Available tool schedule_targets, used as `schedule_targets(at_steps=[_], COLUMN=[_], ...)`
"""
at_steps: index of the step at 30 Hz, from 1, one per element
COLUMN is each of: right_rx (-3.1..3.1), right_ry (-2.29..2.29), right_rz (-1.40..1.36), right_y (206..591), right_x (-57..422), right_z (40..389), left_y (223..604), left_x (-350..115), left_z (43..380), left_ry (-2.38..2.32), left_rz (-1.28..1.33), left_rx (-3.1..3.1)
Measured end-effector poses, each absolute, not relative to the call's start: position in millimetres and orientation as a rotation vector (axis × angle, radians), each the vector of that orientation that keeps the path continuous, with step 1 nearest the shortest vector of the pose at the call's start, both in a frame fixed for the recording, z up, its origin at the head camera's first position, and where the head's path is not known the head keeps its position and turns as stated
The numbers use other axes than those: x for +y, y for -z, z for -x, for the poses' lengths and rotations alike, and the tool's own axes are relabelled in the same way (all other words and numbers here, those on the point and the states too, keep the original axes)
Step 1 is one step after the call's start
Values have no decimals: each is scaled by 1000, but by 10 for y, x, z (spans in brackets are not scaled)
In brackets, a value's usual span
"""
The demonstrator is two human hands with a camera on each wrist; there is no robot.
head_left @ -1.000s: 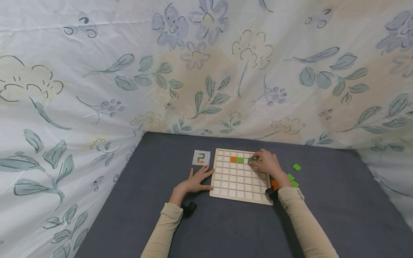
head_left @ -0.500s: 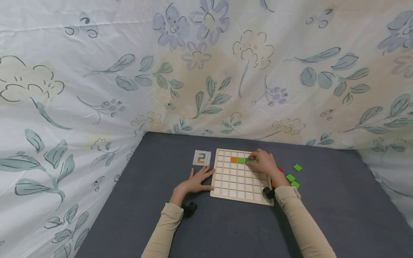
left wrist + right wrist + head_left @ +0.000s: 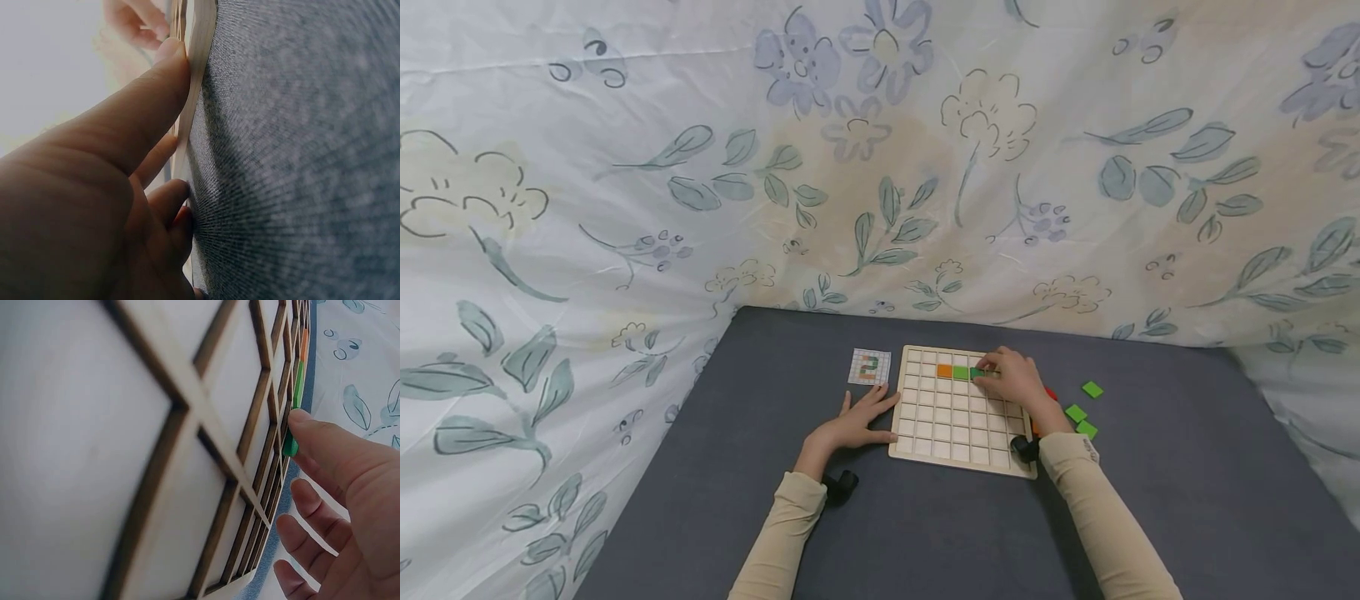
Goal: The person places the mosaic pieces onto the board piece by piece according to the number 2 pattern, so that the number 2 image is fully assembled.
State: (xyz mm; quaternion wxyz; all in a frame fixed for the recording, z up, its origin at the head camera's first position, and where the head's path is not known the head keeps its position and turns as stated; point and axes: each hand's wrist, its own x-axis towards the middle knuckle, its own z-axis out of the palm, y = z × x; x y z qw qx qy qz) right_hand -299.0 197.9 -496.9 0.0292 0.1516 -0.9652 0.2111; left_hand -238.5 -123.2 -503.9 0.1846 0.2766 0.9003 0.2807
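A wooden grid board (image 3: 940,425) lies on the dark cloth. In its upper part an orange tile (image 3: 944,371) and a light green tile (image 3: 961,373) sit side by side. Just right of them, my right hand (image 3: 1018,379) pinches a dark green tile (image 3: 976,374) between thumb and index finger. The right wrist view shows this dark green tile (image 3: 290,445) at the grid, in line with the other two, while the remaining fingers hang loosely bent. My left hand (image 3: 850,423) rests with fingers spread, thumb and fingertips against the board's left edge.
A small card (image 3: 870,367) with a gridded, coloured pattern lies beyond the left hand. Right of the board are several loose tiles, among them a light green tile (image 3: 1092,389) and a red piece (image 3: 1051,393) partly behind the right wrist. A floral curtain (image 3: 880,167) hangs behind.
My right hand has shifted slightly left with the dark green tile, bringing it up beside the light green one; over the last half second it has barely moved. The left hand stays put.
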Motion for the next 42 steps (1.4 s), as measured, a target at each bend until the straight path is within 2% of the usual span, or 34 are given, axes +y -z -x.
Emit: schedule_targets(at_steps=[25,42], right_rx=[-2969,-2956], right_ry=[-629,-632], right_rz=[-468,-400], right_y=[4952,4947], right_x=[2040,2318], right_z=[2976,2917], left_y=[5016,5032], left_x=[-1212,-1232], left_z=[2391,2375], left_ry=[-787,-792], left_rz=[-767,-780], left_rx=[2538,2535])
